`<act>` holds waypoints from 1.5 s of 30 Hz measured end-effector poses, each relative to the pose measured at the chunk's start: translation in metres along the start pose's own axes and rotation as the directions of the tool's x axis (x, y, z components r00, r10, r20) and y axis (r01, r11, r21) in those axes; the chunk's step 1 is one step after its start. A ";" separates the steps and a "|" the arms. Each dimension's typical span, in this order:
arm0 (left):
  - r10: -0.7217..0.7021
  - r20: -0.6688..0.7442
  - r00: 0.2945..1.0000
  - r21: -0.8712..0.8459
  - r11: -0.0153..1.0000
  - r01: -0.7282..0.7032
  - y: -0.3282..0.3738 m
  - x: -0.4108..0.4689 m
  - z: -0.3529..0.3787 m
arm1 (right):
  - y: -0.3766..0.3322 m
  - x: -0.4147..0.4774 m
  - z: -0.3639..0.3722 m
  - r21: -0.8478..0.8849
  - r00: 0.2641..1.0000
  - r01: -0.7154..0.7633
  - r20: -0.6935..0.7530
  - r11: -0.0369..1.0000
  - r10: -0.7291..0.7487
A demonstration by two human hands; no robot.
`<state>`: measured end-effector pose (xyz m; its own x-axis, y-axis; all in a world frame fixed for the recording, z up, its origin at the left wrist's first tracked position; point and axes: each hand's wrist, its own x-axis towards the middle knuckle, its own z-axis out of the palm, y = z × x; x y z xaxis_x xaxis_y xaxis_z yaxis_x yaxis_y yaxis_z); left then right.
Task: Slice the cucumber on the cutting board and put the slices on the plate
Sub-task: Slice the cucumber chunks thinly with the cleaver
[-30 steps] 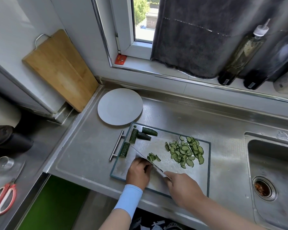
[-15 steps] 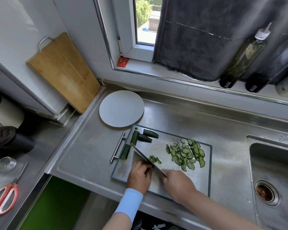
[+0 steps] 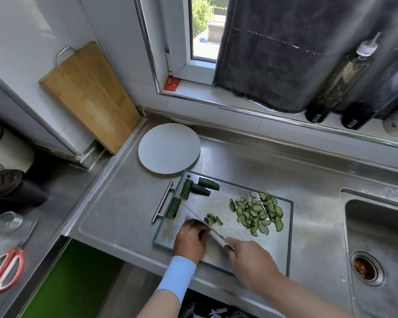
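Rectangular grey cutting board, teal-rimmed (image 3: 274,244): thin green cucumber slices (image 3: 257,212) piled far right; dark cucumber chunks (image 3: 186,188) far left. Right hand (image 3: 251,262) grips long steel knife (image 3: 200,218). Left hand (image 3: 190,239) beside the blade, fingers curled down, grasp hidden. Round white plate (image 3: 169,148) just beyond the board's far-left corner.

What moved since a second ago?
Hardly anything. The right hand, gripping the long steel knife, nudged toward the left hand and back, slicing. The left hand stayed curled beside the blade; the pile of thin green cucumber slices, dark green chunks and round white plate stayed put.
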<state>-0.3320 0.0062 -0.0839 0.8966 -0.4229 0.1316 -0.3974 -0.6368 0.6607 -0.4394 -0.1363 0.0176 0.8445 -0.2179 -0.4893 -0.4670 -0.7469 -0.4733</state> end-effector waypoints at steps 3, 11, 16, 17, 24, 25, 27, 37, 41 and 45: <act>0.000 0.003 1.000 -0.006 1.000 0.000 0.001 0.000 -0.001 | 0.001 -0.002 0.000 -0.016 1.000 -0.016 0.016 1.000 0.016; -0.036 0.001 0.999 -0.030 0.999 0.036 -0.001 -0.001 0.003 | -0.006 0.006 0.002 0.025 0.996 -0.068 0.063 0.997 0.066; -0.010 0.004 1.000 -0.023 1.000 0.011 -0.004 -0.002 0.006 | -0.010 0.022 0.005 0.038 0.994 -0.084 0.072 0.996 0.081; -0.003 0.002 1.000 -0.025 1.000 0.003 -0.005 -0.003 0.006 | -0.010 0.024 0.006 0.035 0.994 -0.081 0.071 0.996 0.078; 0.025 -0.022 0.999 -0.010 1.000 -0.025 -0.004 -0.006 0.007 | -0.009 0.024 0.006 0.043 0.997 -0.063 0.056 0.997 0.060; 0.015 -0.021 1.000 -0.003 1.000 -0.015 -0.004 -0.006 0.006 | -0.009 0.022 0.007 0.045 0.997 -0.057 0.050 0.997 0.055; 0.005 -0.022 1.000 0.004 1.000 -0.005 -0.003 -0.005 0.005 | -0.009 0.018 0.007 0.039 0.998 -0.050 0.034 0.998 0.048; 0.054 -0.057 0.997 0.001 0.999 -0.054 0.001 -0.003 -0.001 | 0.001 -0.005 0.004 0.010 0.998 -0.052 0.026 0.999 0.052; 0.033 -0.036 0.999 -0.013 0.999 -0.034 -0.002 -0.003 0.001 | -0.001 -0.004 0.005 0.052 0.996 -0.076 0.044 0.996 0.074; 0.011 -0.018 1.000 -0.029 1.000 -0.011 -0.005 -0.002 0.003 | -0.005 0.006 0.004 0.074 0.992 -0.103 0.083 0.992 0.096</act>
<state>-0.3323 0.0081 -0.0903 0.8957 -0.4179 0.1521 -0.4016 -0.6133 0.6801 -0.4332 -0.1312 0.0141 0.7708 -0.2359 -0.5917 -0.5693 -0.6720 -0.4736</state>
